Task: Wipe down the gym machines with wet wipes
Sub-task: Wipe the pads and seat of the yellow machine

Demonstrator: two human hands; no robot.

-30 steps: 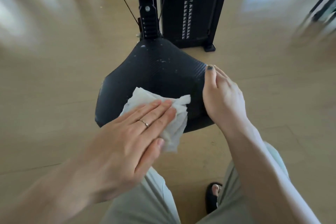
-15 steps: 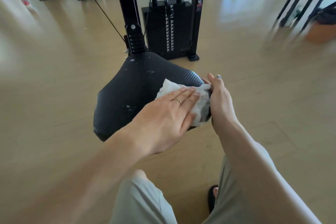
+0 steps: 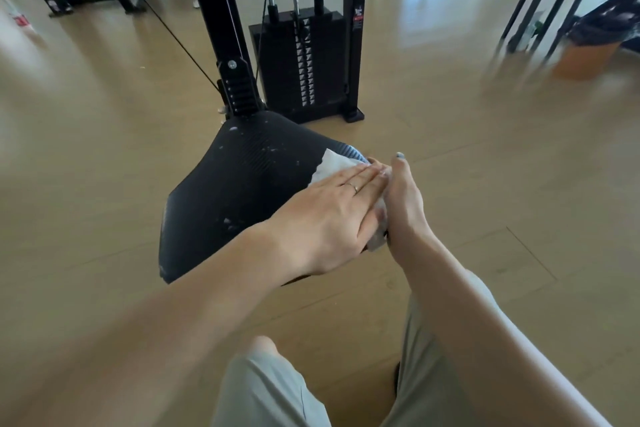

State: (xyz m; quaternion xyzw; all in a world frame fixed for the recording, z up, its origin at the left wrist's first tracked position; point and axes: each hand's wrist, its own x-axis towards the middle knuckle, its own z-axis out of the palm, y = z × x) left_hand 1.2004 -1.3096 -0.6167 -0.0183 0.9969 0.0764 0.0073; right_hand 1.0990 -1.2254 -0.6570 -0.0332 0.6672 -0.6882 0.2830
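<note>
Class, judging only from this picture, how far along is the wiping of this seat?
Partly done. In hand: the left hand presses the wipe flat at the seat's right edge, beside the right hand. Left: white specks remain on the seat's middle and back, and the weight stack shows no sign of wiping.

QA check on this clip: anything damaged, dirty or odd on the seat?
White flecks dot the black seat pad, near its far end and front-left part, unwiped. The left hand presses the wet wipe at the right edge.
</note>
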